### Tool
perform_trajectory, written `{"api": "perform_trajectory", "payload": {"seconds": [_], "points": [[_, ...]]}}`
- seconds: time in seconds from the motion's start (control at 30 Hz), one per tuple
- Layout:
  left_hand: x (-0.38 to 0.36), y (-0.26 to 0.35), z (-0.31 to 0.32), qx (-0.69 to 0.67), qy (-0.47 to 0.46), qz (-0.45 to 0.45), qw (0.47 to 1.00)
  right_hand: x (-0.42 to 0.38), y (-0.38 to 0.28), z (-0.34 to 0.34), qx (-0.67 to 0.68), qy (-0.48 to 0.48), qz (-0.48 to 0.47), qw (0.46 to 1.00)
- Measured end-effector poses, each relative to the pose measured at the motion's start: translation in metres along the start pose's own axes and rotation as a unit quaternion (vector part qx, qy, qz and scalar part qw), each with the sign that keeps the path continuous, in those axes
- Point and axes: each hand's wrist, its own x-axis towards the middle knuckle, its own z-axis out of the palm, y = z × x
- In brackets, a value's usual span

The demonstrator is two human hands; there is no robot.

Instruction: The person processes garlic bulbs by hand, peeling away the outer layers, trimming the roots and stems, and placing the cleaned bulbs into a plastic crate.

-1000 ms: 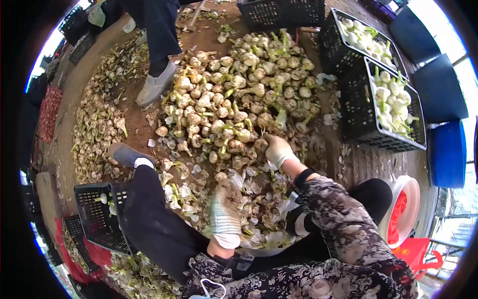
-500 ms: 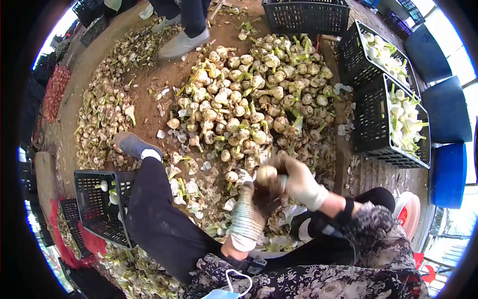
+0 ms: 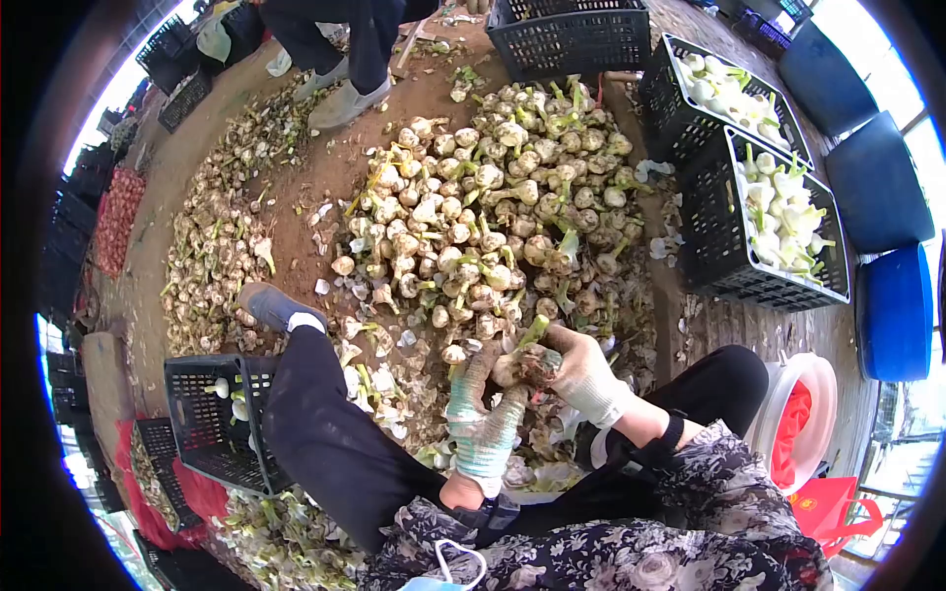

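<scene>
A garlic bulb (image 3: 506,371) with a short green stem is between my two gloved hands, above the near edge of a large heap of soil-stained garlic bulbs (image 3: 493,187). My left hand (image 3: 481,419), in a pale knitted glove with green bands, grips it from the left, thumb and fingers closed around it. My right hand (image 3: 587,379), in a whitish glove with dark, dirty fingertips, is closed on it from the right. The fingers partly hide the bulb, and any small tool there cannot be made out.
Black crates (image 3: 764,222) of cleaned white bulbs stand at right; another black crate (image 3: 569,39) is behind the heap. Beside my left leg is a crate (image 3: 212,433) with a few bulbs. Peelings (image 3: 286,537) cover the floor. A person's shoe (image 3: 347,106) is at the far left.
My right hand has turned the bulb, so its green stem now shows pointing up. My left hand has come up and closed on it. The view has shifted slightly right.
</scene>
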Motion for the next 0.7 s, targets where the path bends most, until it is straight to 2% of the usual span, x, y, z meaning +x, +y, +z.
{"api": "perform_trajectory", "payload": {"seconds": [0.07, 0.1, 0.17, 0.3, 0.33, 0.4, 0.43, 0.53, 0.57, 0.63, 0.7], "points": [[0.001, -0.004, 0.0, 0.005, -0.002, 0.016, 1.0, -0.002, -0.013, -0.002, -0.109, 0.014, -0.005, 0.994], [0.001, -0.005, -0.001, 0.01, -0.004, 0.031, 0.999, -0.004, -0.018, -0.004, -0.108, 0.014, -0.006, 0.994], [0.001, -0.001, -0.002, 0.023, -0.008, 0.035, 0.999, -0.009, -0.025, -0.01, -0.051, -0.031, 0.008, 0.998], [-0.001, 0.01, 0.001, 0.054, -0.026, 0.037, 0.998, -0.009, -0.025, -0.017, -0.064, -0.048, -0.013, 0.997], [-0.001, 0.011, 0.0, 0.054, -0.026, 0.037, 0.998, -0.011, -0.035, -0.017, -0.03, -0.056, 0.024, 0.998], [-0.002, 0.011, -0.001, 0.181, -0.036, 0.109, 0.977, -0.011, -0.036, -0.016, 0.005, -0.065, 0.063, 0.996], [-0.003, 0.01, -0.001, 0.182, -0.036, 0.107, 0.977, -0.01, -0.031, -0.014, 0.025, -0.053, 0.063, 0.996], [-0.002, 0.0, 0.001, 0.06, -0.01, 0.053, 0.997, -0.01, -0.028, -0.006, 0.046, -0.033, 0.057, 0.997], [-0.004, 0.01, 0.01, -0.099, 0.038, -0.061, 0.993, -0.01, -0.028, -0.004, 0.044, -0.023, 0.048, 0.998], [0.001, -0.012, -0.01, -0.314, 0.025, -0.148, 0.937, -0.012, -0.015, 0.0, -0.042, -0.043, -0.095, 0.994], [0.003, -0.011, -0.009, -0.332, 0.039, -0.166, 0.928, -0.014, -0.017, 0.003, -0.195, -0.015, -0.243, 0.95]]}}
